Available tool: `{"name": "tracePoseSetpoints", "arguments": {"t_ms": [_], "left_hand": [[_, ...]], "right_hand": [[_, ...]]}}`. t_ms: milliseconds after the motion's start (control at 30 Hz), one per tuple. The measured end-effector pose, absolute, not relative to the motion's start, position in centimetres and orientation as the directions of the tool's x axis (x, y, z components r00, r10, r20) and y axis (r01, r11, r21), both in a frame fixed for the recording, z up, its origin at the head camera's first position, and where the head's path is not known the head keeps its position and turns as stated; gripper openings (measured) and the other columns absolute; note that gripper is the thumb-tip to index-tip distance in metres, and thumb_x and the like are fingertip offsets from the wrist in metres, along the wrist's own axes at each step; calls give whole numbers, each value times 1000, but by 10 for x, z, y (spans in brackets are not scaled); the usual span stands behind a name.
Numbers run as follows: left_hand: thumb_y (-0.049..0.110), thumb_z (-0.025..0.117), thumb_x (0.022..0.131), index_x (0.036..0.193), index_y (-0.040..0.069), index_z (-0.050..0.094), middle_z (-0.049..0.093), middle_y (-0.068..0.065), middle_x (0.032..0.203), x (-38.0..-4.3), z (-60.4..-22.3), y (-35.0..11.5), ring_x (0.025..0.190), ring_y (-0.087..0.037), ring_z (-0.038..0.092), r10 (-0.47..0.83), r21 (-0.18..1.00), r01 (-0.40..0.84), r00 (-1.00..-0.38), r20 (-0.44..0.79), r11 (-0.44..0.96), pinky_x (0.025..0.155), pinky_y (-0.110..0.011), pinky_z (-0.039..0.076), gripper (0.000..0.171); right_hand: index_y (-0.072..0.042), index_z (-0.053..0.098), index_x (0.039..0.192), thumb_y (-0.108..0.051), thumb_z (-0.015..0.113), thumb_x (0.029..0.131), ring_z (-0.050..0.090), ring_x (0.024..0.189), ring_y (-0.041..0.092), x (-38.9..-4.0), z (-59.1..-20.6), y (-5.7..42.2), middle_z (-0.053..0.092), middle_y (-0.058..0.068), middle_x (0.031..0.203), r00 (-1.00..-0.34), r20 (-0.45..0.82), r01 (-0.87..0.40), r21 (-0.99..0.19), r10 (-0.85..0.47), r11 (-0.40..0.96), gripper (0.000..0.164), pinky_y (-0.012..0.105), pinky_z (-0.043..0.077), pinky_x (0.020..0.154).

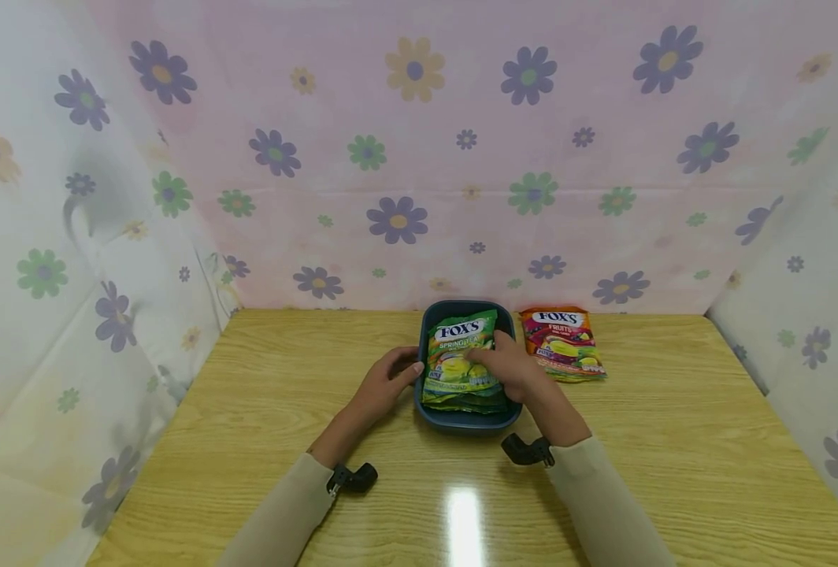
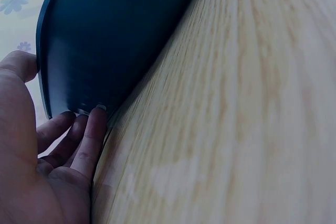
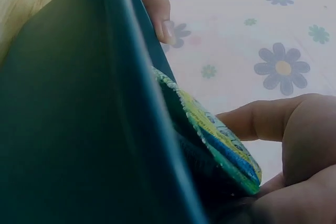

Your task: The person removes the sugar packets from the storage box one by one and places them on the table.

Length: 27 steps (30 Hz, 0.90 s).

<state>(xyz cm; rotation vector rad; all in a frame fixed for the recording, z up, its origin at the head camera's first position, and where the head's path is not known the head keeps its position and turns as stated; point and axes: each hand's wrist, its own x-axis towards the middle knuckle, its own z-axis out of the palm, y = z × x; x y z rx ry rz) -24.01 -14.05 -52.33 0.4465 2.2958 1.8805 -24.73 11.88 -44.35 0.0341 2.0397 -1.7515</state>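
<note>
A dark blue plastic bin (image 1: 467, 424) stands on the table with a green Fox's Spring Tea candy bag (image 1: 454, 354) lying face up inside it. My left hand (image 1: 389, 384) steadies the bin at its left side, thumb at the rim. In the left wrist view, its curled fingers (image 2: 89, 142) rest against the outer wall. Reaching over the right rim, my right hand (image 1: 514, 366) grips the right edge of the green bag, thumb on its front. The right wrist view shows the bag's crimped edge (image 3: 210, 135) just inside the rim; the far fingertips are hidden.
A red Fox's Fruits candy bag (image 1: 562, 342) lies on the wooden table (image 1: 674, 441) to the right of the bin. Flower-patterned cloth (image 1: 461, 157) hangs behind the table and along both sides. The bin sits close to the table's back edge.
</note>
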Motion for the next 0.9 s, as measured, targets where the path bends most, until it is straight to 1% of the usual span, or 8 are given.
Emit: {"name": "tracePoseSetpoints", "arguments": {"t_ms": [100,233,300,367,433,533,733,900], "left_hand": [[23,60,111,152,3,53,61,-20,145,-240,-523,-141,130,-34,61,314,976,134,-946,75,173,102,-44,55,47],[23,60,111,153,3,52,60,-20,145,-239,-523,-141,130,-35,61,317,975,137,-945,76,175,103,-46,55,47],[23,60,111,153,3,52,61,-20,145,-239,-523,-142,130,-34,61,318,974,138,-945,75,178,102,-45,55,47],[23,60,111,152,3,53,61,-20,145,-239,-523,-142,130,-34,61,319,975,136,-945,73,178,102,-43,55,46],[23,60,111,153,3,52,61,-20,145,-239,-523,-142,130,-33,62,321,975,136,-944,74,175,101,-40,56,46],[23,60,111,153,3,52,61,-20,145,-239,-523,-141,130,-33,62,326,975,141,-942,78,173,100,-38,56,47],[25,61,111,152,4,53,61,-18,145,-240,-522,-141,130,-31,62,321,971,149,-943,83,187,101,-39,56,47],[25,61,111,152,4,53,62,-18,144,-240,-523,-141,129,-32,62,321,971,145,-944,79,190,102,-41,56,47]], "right_hand": [[-1,12,166,-13,61,107,61,125,39,-245,-443,118,47,29,150,-899,-344,299,-935,-273,194,78,50,55,103],[1,-4,168,-12,65,104,39,147,49,-243,-442,118,24,30,167,-899,-352,295,-926,-259,235,95,61,41,117],[1,-6,168,-12,66,104,32,151,50,-242,-442,118,15,29,171,-903,-354,292,-922,-245,255,98,63,37,120],[2,-6,168,-11,66,104,32,151,50,-242,-442,119,14,29,172,-907,-349,286,-921,-235,266,97,63,36,120],[2,-3,168,-11,67,104,32,151,50,-242,-441,119,14,28,172,-914,-340,277,-922,-222,271,96,63,37,119],[2,1,168,-10,66,104,40,145,50,-241,-440,121,23,30,167,-919,-327,268,-928,-219,260,93,63,40,117],[1,2,168,-11,66,105,46,139,48,-240,-436,125,29,30,163,-929,-307,258,-938,-206,232,90,61,42,116],[2,21,164,-10,65,106,59,124,42,-240,-437,127,47,30,148,-943,-254,219,-960,-215,174,74,53,53,106]]}}
